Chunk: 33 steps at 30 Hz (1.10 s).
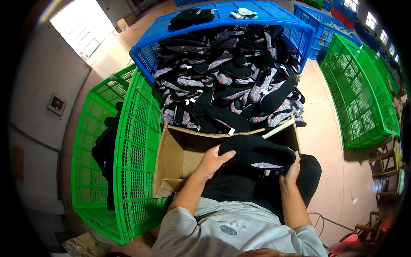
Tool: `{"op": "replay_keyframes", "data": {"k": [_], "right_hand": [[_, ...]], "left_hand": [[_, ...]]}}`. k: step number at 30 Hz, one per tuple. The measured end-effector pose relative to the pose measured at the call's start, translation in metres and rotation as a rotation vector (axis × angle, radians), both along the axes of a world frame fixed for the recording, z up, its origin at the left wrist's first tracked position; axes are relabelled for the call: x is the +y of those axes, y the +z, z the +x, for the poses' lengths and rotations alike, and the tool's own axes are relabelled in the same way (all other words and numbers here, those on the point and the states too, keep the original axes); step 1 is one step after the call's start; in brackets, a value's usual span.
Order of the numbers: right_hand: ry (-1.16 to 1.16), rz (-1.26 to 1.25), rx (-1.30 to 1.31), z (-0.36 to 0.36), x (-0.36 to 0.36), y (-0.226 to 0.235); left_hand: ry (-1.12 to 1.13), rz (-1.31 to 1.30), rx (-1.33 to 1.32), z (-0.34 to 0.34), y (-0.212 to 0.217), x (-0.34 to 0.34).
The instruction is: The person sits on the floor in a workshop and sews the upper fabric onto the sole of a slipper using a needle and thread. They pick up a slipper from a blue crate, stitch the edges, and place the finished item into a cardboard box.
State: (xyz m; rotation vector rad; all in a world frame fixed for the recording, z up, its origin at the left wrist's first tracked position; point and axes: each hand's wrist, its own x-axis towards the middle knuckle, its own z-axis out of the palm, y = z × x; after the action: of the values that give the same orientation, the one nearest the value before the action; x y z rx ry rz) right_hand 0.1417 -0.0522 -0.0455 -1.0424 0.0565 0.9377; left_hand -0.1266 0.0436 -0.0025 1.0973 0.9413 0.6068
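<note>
Over my lap I hold a black slipper (254,150) sideways, its opening showing a floral lining. My left hand (212,162) grips one end, thumb on top. My right hand (292,170) is closed around the other end. Just beyond it stands an open cardboard box (170,156), with a white stick (279,128) slanting across its right side. Behind the box, a large heap of black slippers (233,92) with floral linings and small white tags spills from a blue crate lying on its side.
The blue crate (150,30) carries a black slipper (191,18) and a white item (246,13) on top. Close on my left stands a green crate (137,192) with dark items beside it. Another green crate (355,94) stands to the right, near wooden chairs (382,162).
</note>
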Motion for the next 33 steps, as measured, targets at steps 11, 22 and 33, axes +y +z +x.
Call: {"op": "replay_keyframes", "data": {"k": [11, 22, 33], "right_hand": [[0.148, -0.161, -0.063, -0.007, -0.002, -0.012], [0.261, -0.154, -0.073, -0.010, -0.003, -0.013], [0.316, -0.149, -0.090, -0.006, -0.003, -0.018]], "left_hand": [[0.115, -0.376, -0.141, -0.032, 0.009, -0.009], [0.937, 0.410, -0.553, -0.146, 0.076, 0.054], [0.759, 0.060, -0.235, -0.084, -0.011, 0.066]]}}
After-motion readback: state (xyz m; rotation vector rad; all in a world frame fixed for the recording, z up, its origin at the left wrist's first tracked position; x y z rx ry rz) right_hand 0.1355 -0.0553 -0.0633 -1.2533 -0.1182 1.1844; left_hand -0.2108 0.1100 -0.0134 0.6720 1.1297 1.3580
